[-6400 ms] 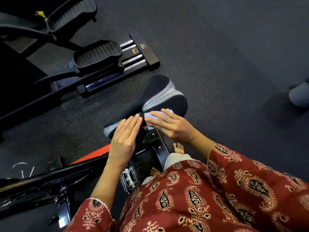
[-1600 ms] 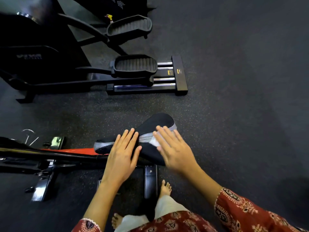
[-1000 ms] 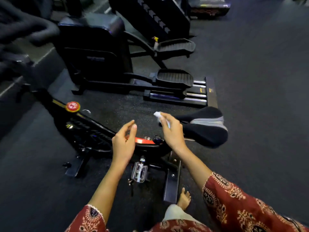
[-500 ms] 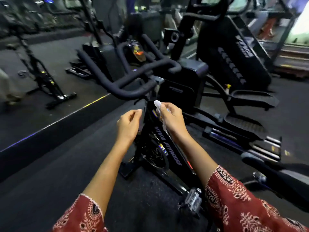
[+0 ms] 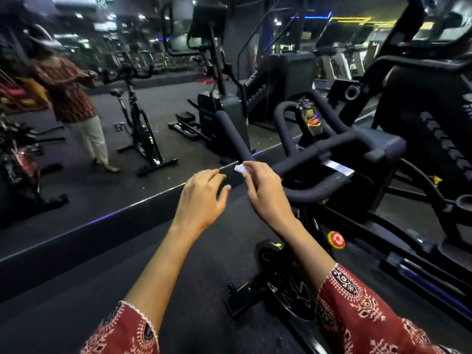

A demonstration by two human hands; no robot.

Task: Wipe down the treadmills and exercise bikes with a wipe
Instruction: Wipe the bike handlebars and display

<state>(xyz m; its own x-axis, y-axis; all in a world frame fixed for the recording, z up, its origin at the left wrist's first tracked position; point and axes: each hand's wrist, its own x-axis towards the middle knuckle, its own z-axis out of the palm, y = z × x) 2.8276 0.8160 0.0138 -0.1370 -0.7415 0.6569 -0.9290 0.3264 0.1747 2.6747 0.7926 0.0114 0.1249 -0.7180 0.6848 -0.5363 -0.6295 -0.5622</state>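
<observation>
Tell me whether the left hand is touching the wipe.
Apart. The head view shows a gap between the left hand and the wipe the right hand pinches.

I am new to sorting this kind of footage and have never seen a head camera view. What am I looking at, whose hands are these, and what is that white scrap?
This is one picture from a wide-angle camera worn on a person's head. It looks forward and down, so the person's own arms reach in from the bottom edge. The left hand hangs with loosely curled fingers and holds nothing. The right hand pinches a small white wipe at its fingertips, close to the black handlebars of an exercise bike. I cannot tell whether the wipe touches the bar. A red knob sits on the bike's frame. The left side seems to be a wall mirror, which shows a person standing by a bike.
</observation>
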